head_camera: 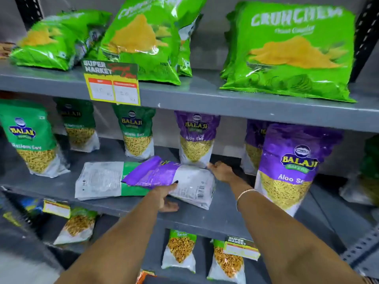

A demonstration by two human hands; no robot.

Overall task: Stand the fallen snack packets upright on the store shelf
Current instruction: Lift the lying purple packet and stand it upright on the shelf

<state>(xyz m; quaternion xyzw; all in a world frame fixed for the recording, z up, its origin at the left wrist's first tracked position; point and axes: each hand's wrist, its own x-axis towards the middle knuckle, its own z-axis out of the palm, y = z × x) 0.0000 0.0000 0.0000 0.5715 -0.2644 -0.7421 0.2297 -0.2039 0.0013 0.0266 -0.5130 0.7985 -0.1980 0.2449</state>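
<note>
On the middle shelf (pixel 61 187), the fallen purple packet (pixel 172 179) lies across a green packet (pixel 102 180), left hand (pixel 165 196) gripping its near edge, fingers beneath, right hand (pixel 220 171) closed on its bottom end, evidently to tip it upright.

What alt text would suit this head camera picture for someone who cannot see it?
Two bare hands, left hand and right hand, grip a fallen purple snack packet lying across a fallen green packet on the grey middle shelf, among upright packets.
</note>
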